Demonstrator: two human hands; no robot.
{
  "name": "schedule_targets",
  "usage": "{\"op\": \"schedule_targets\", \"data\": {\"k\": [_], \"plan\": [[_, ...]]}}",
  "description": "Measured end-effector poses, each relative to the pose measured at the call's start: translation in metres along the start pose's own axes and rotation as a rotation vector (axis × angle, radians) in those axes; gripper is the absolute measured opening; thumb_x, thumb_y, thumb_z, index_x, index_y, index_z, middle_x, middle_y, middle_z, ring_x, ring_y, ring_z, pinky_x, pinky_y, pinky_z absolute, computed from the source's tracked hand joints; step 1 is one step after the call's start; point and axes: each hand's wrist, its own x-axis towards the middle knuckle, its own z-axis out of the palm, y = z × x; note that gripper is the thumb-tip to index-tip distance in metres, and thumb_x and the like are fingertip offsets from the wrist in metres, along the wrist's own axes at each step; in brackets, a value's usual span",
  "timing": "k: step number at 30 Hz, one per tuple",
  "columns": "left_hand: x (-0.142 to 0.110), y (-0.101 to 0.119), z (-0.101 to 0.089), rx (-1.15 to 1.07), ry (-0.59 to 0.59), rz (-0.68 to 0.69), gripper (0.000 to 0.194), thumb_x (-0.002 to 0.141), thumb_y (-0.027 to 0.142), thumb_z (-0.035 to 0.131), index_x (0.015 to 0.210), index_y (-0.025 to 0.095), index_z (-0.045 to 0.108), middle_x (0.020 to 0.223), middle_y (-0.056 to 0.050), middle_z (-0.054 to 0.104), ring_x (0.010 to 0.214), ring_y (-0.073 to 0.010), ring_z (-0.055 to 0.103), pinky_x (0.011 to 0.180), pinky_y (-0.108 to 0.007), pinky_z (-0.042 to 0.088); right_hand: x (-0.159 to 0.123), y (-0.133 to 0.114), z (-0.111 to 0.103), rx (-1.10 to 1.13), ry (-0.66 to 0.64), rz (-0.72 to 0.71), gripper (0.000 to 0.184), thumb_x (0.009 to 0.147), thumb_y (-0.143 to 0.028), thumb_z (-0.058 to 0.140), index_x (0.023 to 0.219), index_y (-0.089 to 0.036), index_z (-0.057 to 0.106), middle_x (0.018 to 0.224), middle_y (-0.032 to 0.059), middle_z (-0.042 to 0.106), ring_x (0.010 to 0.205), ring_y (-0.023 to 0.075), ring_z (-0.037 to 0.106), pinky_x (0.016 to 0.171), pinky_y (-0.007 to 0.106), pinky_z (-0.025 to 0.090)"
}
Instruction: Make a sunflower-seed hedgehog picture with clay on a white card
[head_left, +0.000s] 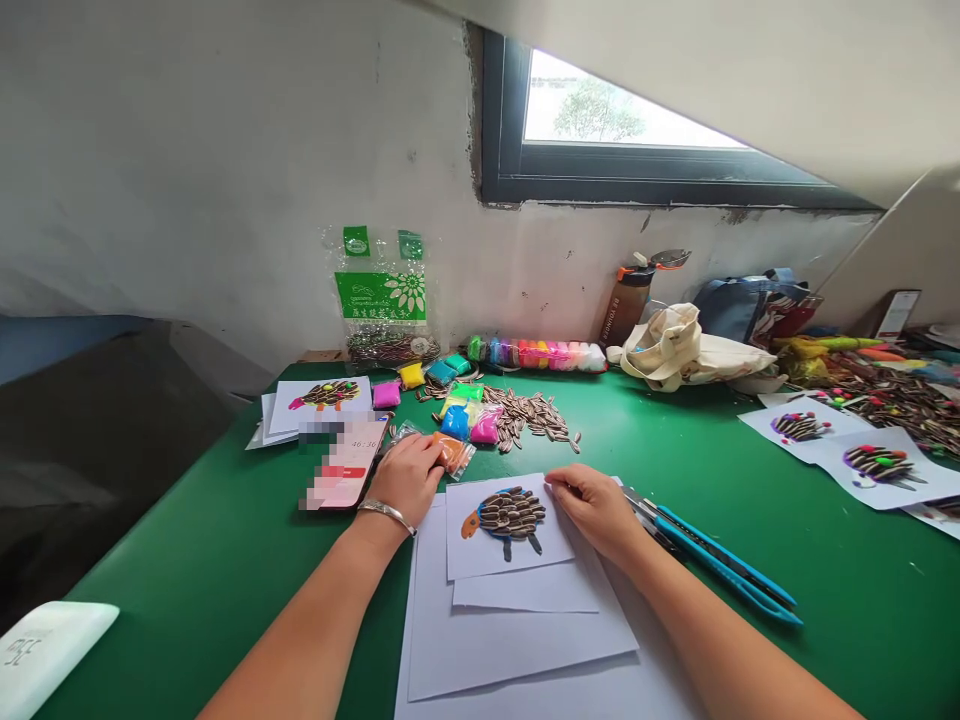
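Note:
A white card point(459, 560) bears a sheep-like animal point(513, 512) with a sunflower-seed body, an orange clay head, blue clay edging and dark legs. My right hand point(596, 505) is closed at the card's upper right corner, thumb and finger pinching its edge. Beyond the card's upper left corner, my left hand point(407, 475) has its fingers curled against a clear packet of orange clay point(452, 455); part of that packet is hidden under them. Under the card lie more white paper sheets point(517, 655).
Loose sunflower seeds point(532, 415) and clay packets point(455, 422) lie ahead. A phone point(346, 465) and a stack of seed-picture cards point(322, 405) are on the left. Blue-handled scissors point(727, 565) lie right of my right hand. Against the wall stand a seed bag point(384, 310) and a bottle point(628, 305).

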Motion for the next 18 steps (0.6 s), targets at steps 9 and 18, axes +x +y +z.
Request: {"op": "schedule_targets", "data": {"k": [9,18], "plan": [[0.002,0.008,-0.002,0.004,-0.019,-0.024,0.028,0.081,0.013,0.051,0.105,0.015,0.066,0.114,-0.013,0.065,0.105,-0.0288,0.059,0.093,-0.047,0.046,-0.003,-0.002,-0.002,0.011,-0.021,0.013,0.026,0.085,-0.029,0.045,0.088,-0.021,0.070,0.085,0.0042,0.069,0.082,0.0203,0.062,0.075,0.032,0.046],[-0.001,0.007,0.002,-0.034,0.014,-0.031,0.023,0.085,0.014,0.049,0.097,0.016,0.068,0.107,-0.012,0.068,0.098,-0.0275,0.061,0.089,-0.046,0.048,0.052,-0.035,-0.011,-0.194,-0.034,-0.054,0.031,0.087,-0.024,0.040,0.092,-0.021,0.070,0.089,0.0039,0.071,0.081,0.0171,0.063,0.070,0.025,0.045]]}}
